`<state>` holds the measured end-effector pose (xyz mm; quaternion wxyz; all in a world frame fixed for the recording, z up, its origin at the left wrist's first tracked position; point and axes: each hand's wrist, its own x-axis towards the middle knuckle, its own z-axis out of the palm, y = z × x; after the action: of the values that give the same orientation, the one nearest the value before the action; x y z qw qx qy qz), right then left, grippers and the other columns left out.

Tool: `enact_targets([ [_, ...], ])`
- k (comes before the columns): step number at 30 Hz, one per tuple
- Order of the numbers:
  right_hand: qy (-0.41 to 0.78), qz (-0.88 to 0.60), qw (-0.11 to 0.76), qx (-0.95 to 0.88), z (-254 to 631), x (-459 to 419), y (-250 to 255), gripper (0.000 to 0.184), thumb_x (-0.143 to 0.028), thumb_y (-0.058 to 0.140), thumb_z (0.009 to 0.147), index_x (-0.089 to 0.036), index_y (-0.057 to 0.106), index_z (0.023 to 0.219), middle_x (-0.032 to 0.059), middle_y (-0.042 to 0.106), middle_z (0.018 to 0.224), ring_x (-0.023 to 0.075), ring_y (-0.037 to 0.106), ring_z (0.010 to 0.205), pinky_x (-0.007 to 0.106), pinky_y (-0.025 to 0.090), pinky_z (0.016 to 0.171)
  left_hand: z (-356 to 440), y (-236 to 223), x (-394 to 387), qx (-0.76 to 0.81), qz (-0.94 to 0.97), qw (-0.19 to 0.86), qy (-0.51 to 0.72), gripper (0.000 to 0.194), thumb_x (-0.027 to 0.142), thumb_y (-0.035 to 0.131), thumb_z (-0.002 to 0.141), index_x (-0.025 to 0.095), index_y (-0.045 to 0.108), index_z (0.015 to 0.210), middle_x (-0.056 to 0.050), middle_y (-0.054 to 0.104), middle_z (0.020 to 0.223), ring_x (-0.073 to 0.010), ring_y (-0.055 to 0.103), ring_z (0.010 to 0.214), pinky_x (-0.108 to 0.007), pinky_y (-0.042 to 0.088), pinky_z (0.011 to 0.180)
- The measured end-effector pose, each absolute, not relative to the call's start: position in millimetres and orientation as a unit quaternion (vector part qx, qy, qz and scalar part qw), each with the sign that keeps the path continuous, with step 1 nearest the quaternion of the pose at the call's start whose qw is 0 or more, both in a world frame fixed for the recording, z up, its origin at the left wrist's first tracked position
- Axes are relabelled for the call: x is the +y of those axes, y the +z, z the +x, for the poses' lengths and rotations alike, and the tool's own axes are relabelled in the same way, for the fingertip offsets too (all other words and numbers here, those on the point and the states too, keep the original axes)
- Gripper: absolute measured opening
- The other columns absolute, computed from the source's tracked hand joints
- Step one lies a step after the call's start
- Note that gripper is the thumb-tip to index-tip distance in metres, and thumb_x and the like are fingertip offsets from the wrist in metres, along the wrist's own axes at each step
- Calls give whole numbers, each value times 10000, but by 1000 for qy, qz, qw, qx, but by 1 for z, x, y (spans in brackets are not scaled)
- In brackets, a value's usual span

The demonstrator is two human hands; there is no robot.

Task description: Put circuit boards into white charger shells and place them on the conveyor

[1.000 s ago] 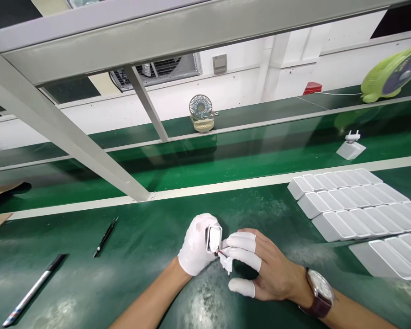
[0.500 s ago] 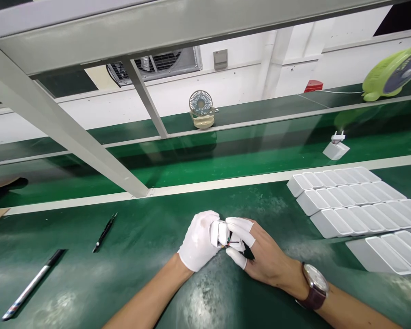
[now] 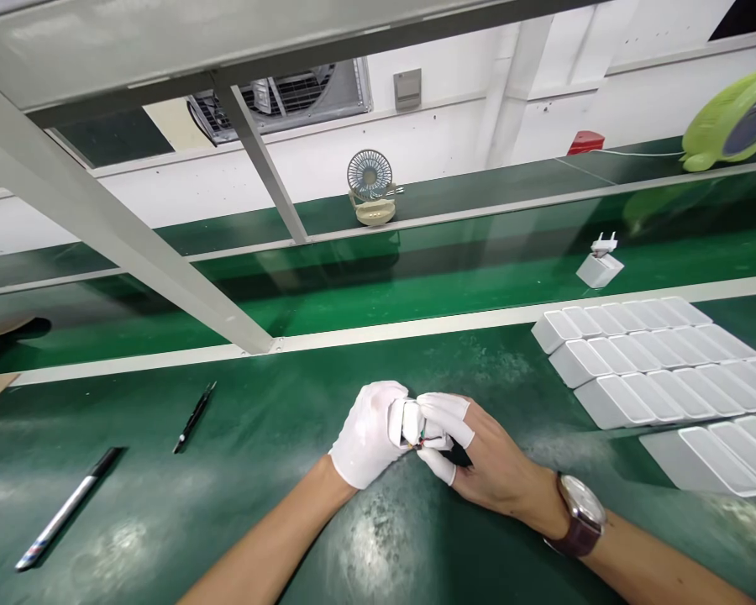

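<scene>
My left hand [image 3: 369, 435], in a white glove, is closed around a white plastic casing [image 3: 396, 420] above the green bench. My right hand [image 3: 488, 458], with white covers on its thumb and fingers and a watch at the wrist, pinches a small white part [image 3: 437, 437] at the casing's open end. Thin coloured wires [image 3: 422, 439], red and green among them, show between the two pieces. The fingers hide much of both. To the right stand rows of white rectangular plastic casings [image 3: 630, 397].
On the strip behind the bench's pale edge sits a white casing [image 3: 600, 270] with a two-pin plug [image 3: 604, 244] on top. A marker [image 3: 69, 508] and a pen [image 3: 195, 417] lie at left. A slanted metal post [image 3: 182, 281] rises there. Small fan [image 3: 370, 176] and green fan [image 3: 731, 122] stand behind.
The view has shifted slightly. Both hands keep their grip, with the casing and the wired part still together and only slight finger movement. The casing with the plug has moved left along the strip.
</scene>
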<state>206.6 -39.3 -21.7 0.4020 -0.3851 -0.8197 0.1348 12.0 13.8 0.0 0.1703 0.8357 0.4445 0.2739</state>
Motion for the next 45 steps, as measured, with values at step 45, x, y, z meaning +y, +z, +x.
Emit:
enact_targets([
  [45, 138, -278, 426, -850, 205, -50, -13, 618, -2, 507, 891, -112, 381, 1486, 146, 520, 1461, 246, 426, 1415, 454, 422, 1172, -11, -26, 16, 299, 818, 215, 443, 601, 462, 761, 788, 218, 461, 1248, -146, 556, 1212, -281, 589, 1095, -439, 531, 902],
])
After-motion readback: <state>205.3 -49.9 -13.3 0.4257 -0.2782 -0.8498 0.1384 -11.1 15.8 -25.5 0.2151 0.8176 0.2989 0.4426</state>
